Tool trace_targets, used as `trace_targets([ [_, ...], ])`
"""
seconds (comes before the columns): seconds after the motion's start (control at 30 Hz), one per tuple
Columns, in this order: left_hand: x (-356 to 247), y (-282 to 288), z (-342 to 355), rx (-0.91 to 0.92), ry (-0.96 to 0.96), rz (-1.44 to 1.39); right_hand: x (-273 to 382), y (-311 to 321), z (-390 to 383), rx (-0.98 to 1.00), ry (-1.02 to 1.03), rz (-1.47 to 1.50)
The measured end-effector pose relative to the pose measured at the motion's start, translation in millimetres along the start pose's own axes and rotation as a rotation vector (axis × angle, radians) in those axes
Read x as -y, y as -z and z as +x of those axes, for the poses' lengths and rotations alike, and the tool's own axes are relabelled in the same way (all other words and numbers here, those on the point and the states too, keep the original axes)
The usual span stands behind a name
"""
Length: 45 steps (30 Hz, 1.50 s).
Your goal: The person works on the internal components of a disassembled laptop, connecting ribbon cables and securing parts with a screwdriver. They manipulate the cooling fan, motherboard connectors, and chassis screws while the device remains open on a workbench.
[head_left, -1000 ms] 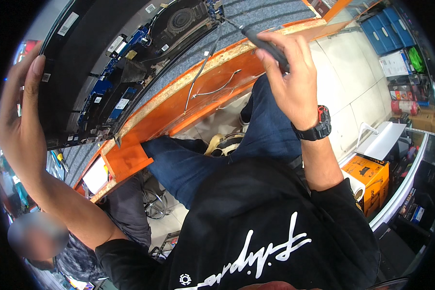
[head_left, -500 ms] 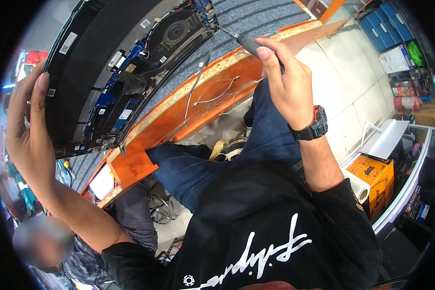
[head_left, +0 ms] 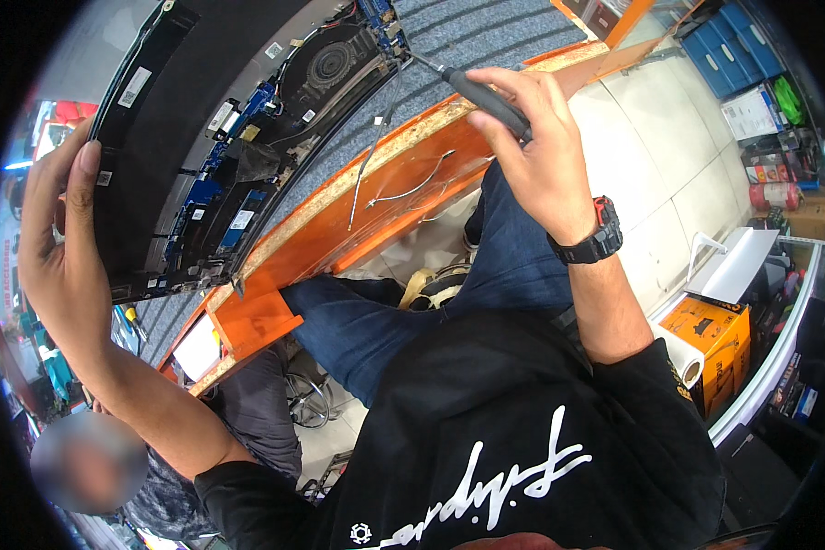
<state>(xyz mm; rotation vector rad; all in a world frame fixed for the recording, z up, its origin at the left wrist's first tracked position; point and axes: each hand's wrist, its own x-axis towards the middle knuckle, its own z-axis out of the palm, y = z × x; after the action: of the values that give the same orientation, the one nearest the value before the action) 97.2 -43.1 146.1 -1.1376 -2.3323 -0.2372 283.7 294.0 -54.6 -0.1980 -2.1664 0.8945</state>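
A black laptop (head_left: 170, 101) stands opened up at the upper left, its inside bared. It shows blue circuit boards (head_left: 202, 191), thin cables and a round fan (head_left: 328, 66). My left hand (head_left: 60, 238) grips the laptop's left edge, thumb on the near face and fingers mostly hidden behind. In my right hand (head_left: 550, 151) is a screwdriver (head_left: 488, 97) with a dark grey handle, lying between thumb and fingers. Its thin shaft points left, and the tip is at or close to the laptop's right corner; contact is hard to tell.
Under the laptop lies a grey striped mat (head_left: 486, 32) on an orange wooden bench (head_left: 330, 206) with a raw chipboard edge. Loose cables (head_left: 412, 191) hang at its front. Another person's sleeve (head_left: 170, 490) shows at lower left. An orange box (head_left: 710, 335) and blue drawers (head_left: 729, 50) stand right.
My right hand has shifted its hold, with the thumb lower and more of the screwdriver handle showing. The screwdriver has moved slightly left and down. My left hand still holds the laptop's edge.
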Motion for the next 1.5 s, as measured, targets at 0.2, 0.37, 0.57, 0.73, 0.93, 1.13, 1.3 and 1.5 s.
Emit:
trace_targets([
  [0.2,-1,1,0,-0.011,-0.031,0.037,-4,-4,-1,0.008,-0.098,0.049],
  [0.37,-1,3,0,0.021,0.017,0.027,2,-5,0,-0.004,-0.061,0.04],
  [0.57,-4,3,1,0.016,0.008,0.0,-3,2,1,0.054,-0.019,0.004],
  [0.73,-6,4,-3,-0.001,0.064,0.027,-2,-4,0,0.051,-0.168,0.11],
  [0.93,-11,5,-1,0.009,0.087,0.028,-1,-2,1,0.022,-0.023,0.041],
  [1.13,-8,5,-3,-0.014,0.077,0.059,-7,-4,3,0.023,-0.046,0.084],
  [1.3,-12,6,-1,-0.004,0.06,0.029,-10,-3,2,0.005,-0.026,0.033],
  [1.5,-13,11,-1,0.038,0.081,0.051,-12,-7,0,0.004,-0.06,0.098],
])
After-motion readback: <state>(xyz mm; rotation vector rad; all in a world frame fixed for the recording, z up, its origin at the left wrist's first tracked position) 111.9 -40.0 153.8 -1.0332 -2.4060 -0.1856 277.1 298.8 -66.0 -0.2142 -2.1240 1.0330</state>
